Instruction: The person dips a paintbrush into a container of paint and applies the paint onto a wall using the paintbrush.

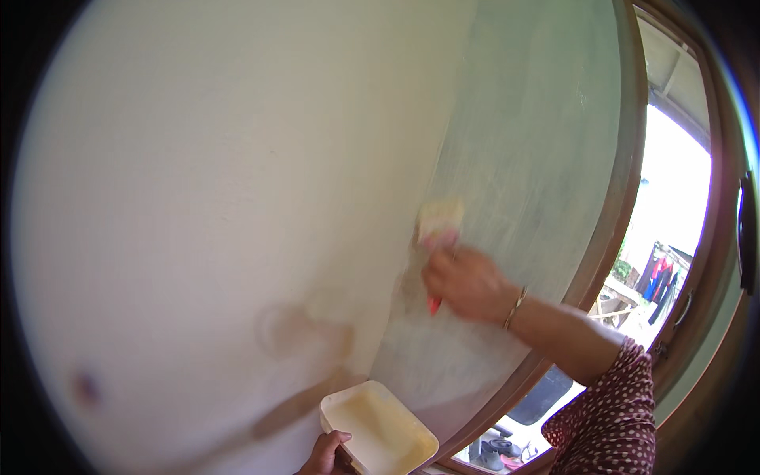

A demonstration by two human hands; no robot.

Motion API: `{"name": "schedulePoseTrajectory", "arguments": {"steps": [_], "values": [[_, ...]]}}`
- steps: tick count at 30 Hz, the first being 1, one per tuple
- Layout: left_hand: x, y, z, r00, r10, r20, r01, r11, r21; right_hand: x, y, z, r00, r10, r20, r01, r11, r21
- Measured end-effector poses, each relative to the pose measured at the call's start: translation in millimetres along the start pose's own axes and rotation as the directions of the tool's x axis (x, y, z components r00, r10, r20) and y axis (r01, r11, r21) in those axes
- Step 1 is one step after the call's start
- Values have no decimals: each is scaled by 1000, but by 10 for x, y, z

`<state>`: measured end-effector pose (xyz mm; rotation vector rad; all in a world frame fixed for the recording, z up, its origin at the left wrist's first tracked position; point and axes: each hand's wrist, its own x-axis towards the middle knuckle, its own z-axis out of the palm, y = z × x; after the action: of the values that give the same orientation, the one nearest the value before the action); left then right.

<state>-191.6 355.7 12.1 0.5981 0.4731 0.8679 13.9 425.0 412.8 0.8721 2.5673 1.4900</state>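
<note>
Head view: cream wall (198,174) filling most of the frame, greenish unpainted strip (530,142) right of it, brown window frame (617,229) beyond. Right hand (463,281) clenched around red-handled paintbrush (440,226), bristles pressed on wall at the cream-green border. Below, near wall's lower edge, left hand (326,455) gripping cream paint tray (380,427).

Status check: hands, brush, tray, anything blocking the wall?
Right hand gripping paintbrush, bristles on wall. Left hand holding paint tray at its near edge, low. Nothing between brush and wall; window frame close on the right.
</note>
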Motion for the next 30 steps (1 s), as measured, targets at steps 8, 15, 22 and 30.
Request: {"name": "schedulePoseTrajectory", "arguments": {"steps": [8,15,22,30], "values": [[-209,324,232,996,-72,-45,70,997,-34,-277,-857,446,956,216,200,-294,688,664],[-244,384,255,994,-98,-50,96,995,-40,215,185,258,646,709,282,-657,328,679],[-164,264,64,1000,-16,7,16,1000,15,817,1688,-838,364,852,-377,-586,524,618],[-145,229,92,1000,19,-23,-19,1000,-10,1292,2304,-989,83,816,-573,-326,565,758]]}}
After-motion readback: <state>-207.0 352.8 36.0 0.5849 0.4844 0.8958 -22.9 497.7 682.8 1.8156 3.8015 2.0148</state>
